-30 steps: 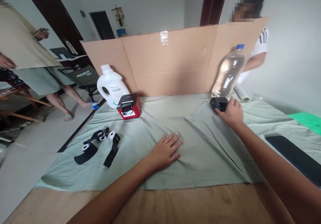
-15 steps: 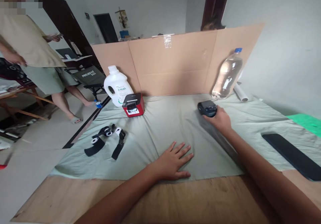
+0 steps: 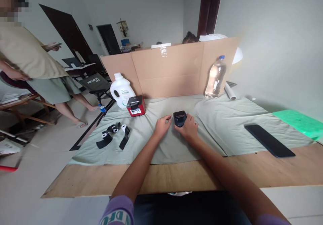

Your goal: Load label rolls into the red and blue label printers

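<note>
A small black device [image 3: 179, 117] rests on the pale green cloth [image 3: 222, 117] near the middle of the table. My right hand [image 3: 188, 129] grips it from the near right side. My left hand [image 3: 162, 125] is at its left edge, fingertips touching or almost touching it. A small red and black printer [image 3: 135, 105] stands further back left, beside a white detergent jug [image 3: 121, 90]. Several small paper rolls with black strips [image 3: 113, 136] lie on the cloth to the left.
A cardboard screen [image 3: 171, 70] stands along the back with a clear water bottle [image 3: 215, 77] and a white roll [image 3: 229, 91] at its right. A black phone [image 3: 268, 140] lies at right, green sheet [image 3: 300, 122] beyond. A person stands at left [image 3: 32, 63]; another is behind the screen.
My right hand has dragged the black device from beside the bottle to the table's middle. My left hand lifted off the cloth and came up to the device. The view pulled back.
</note>
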The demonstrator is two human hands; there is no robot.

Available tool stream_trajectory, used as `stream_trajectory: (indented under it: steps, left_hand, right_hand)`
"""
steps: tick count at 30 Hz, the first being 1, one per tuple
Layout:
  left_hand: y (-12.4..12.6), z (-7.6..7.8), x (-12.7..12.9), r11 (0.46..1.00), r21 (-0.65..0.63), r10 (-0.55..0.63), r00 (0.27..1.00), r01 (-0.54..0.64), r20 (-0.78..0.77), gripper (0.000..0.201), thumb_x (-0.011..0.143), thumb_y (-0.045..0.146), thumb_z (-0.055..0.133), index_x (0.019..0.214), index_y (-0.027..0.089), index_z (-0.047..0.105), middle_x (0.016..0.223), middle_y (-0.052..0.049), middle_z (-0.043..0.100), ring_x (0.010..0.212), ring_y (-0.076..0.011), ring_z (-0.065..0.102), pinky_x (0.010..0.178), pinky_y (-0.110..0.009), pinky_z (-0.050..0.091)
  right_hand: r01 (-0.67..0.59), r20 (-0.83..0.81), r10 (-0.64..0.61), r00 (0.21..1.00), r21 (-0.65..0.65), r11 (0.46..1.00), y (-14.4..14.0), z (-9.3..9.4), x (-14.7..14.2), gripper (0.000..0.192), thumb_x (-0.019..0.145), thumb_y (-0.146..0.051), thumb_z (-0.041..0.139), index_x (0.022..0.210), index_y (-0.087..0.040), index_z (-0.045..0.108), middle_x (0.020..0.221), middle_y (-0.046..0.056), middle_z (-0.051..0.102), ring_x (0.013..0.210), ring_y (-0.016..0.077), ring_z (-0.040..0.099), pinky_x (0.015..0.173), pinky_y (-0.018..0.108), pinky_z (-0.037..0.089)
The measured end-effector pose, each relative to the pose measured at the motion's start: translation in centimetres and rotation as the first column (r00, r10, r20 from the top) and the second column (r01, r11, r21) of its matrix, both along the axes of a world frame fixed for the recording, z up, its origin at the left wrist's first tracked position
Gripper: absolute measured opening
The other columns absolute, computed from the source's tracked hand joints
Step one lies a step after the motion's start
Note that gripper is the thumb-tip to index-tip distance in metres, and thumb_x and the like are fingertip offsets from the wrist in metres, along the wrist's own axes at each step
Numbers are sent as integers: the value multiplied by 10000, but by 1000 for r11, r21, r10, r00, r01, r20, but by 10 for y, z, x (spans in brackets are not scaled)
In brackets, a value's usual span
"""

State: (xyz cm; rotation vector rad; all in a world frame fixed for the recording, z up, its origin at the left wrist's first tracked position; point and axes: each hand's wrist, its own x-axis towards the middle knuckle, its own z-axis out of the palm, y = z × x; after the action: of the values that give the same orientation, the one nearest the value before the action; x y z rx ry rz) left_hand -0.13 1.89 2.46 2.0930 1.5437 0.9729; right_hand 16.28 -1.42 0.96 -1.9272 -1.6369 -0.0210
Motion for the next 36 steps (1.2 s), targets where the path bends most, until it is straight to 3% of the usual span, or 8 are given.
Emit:
stream_trajectory:
  steps: [3,6,9,18,23,27,36]
  left_hand:
    - [-3,-18,15,999,26,34,999,-34,11,474,928,217,566,1399,164,568,1347,-113,664,1248,-215,624,1114,-333,440]
    - [-10,-28,21,999,19,41,997,-40,-60,468,950,225,528,1412,156,555,1379,-128,639,1293,-230,590,1143,-362,411]
    - [-13,-28,21,1000,-12,-2,994,1,-109,467,970,191,458,1429,174,544,1383,-113,639,1286,-222,595,1140,-366,417]
    - [-17,-26,21,998,-68,0,1000,1,19,629,942,149,464,1560,182,354,1396,-68,629,1240,-207,635,1117,-333,448]
    - [-11,-27,23,996,-86,5,1000,-5,-6,566,908,90,477,1472,138,477,1376,-111,641,1176,-205,674,1086,-323,473]
    - [-8,-24,23,993,-109,27,996,-36,-90,506,867,46,496,1352,167,578,1290,-106,701,1125,-216,696,1019,-320,512]
    - [-11,-16,24,991,-84,69,931,-106,-359,462,895,122,514,1343,208,588,1214,-137,725,1129,-271,687,985,-355,506]
  right_hand:
    - [-15,68,15,998,13,1000,-4,-8,1,939,769,-675,653,1401,-29,397,1205,256,573,1085,396,559,928,484,382]
    - [-29,87,28,996,14,999,-6,-12,3,986,757,-710,637,1392,13,421,1174,269,581,1100,408,536,946,480,364]
    - [-53,80,52,995,5,999,-6,-13,6,1012,744,-701,655,1406,26,413,1181,279,577,1110,405,527,958,471,353]
    - [-95,33,94,995,44,995,-1,-20,7,937,736,-638,686,1395,-30,415,1243,284,616,1139,407,559,1081,562,231]
    - [-110,-65,113,991,49,993,1,-22,6,944,716,-548,731,1421,-34,367,1312,293,588,1223,408,534,1099,551,241]
    - [-119,-138,120,983,22,993,3,-22,6,979,698,-487,754,1450,-41,312,1355,294,558,1276,403,516,1104,537,263]
    - [-179,-221,184,958,42,983,6,-22,11,959,640,-453,802,1391,-58,355,1292,274,584,1213,385,561,1034,469,398]
